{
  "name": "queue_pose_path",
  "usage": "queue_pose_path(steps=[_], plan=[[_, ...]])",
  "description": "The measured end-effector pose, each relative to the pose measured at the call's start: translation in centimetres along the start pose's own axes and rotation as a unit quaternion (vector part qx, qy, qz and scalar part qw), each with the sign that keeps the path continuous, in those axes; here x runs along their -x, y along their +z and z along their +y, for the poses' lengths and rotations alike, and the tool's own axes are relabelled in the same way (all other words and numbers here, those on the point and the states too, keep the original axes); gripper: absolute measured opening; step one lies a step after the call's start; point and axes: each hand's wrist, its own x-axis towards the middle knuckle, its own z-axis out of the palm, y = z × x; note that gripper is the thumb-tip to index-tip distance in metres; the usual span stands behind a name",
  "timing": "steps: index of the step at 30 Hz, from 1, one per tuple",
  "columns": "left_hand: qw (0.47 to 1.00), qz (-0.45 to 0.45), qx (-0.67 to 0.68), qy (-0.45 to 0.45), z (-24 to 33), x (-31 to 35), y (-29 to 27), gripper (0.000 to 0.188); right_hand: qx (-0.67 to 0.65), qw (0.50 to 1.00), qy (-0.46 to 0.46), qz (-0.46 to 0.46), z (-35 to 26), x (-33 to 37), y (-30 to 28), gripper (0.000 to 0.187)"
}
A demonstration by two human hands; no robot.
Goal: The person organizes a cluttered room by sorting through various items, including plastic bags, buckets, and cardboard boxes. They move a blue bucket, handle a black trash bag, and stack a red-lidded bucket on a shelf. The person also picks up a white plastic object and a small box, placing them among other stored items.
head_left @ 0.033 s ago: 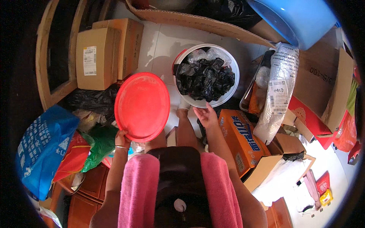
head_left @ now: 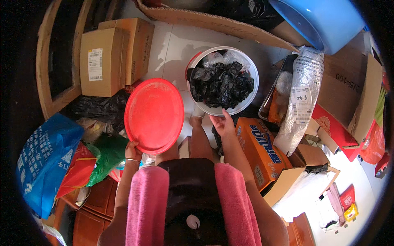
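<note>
My left hand (head_left: 134, 152) grips a round red plastic lid (head_left: 154, 115) by its near edge, with the thumb over the rim. The lid is held up, tilted, to the left of a white round bucket (head_left: 255, 93). Crumpled black plastic bags (head_left: 223, 84) fill most of the bucket, and clear plastic bags (head_left: 234, 57) lie at its far side. At the bucket's near rim, the fingertips of my right hand (head_left: 223, 124) touch or nearly touch the edge. That hand is open, its fingers apart; whether it bears any weight I cannot tell.
Brown cardboard boxes (head_left: 102, 61) stand at the far left beside a wooden frame (head_left: 43, 78). A blue bag (head_left: 47, 164) is at the left. An orange box (head_left: 262, 153), a silver wrapped parcel (head_left: 303, 86) and a blue tub (head_left: 324, 22) crowd the right. Pale floor tiles (head_left: 180, 45) show behind the bucket.
</note>
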Motion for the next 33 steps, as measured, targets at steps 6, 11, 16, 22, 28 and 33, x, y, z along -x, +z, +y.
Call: queue_pose_path(steps=[6, 11, 16, 22, 28, 33], plan=[[0.995, -0.061, 0.052, -0.057, -3.4, 1.1, 0.3, 0.032, -0.009, 0.998, 0.038, 0.05, 1.1, -5.9, -3.2, 0.028], [0.988, -0.091, 0.063, -0.109, -3.6, 0.6, -3.2, 0.059, 0.09, 0.991, 0.058, 0.078, 1.6, -5.3, -3.3, 0.019], [0.994, 0.037, 0.073, -0.068, -2.9, 3.9, -1.1, 0.054, 0.581, 0.811, -0.05, 0.043, -0.1, 2.5, 4.9, 0.015], [0.995, 0.037, 0.04, -0.086, -1.1, 5.4, 2.1, 0.047, 0.763, 0.27, -0.588, 0.017, -4.2, 1.3, 16.1, 0.086], [0.995, -0.05, -0.039, -0.077, -2.8, 0.4, -3.4, 0.047, 0.885, 0.269, -0.38, -0.011, -3.1, -6.4, 11.6, 0.067], [0.993, -0.015, -0.09, -0.078, -2.3, 0.0, -5.4, 0.031, 0.856, 0.239, -0.453, -0.074, -3.3, -3.1, 4.6, 0.035]])
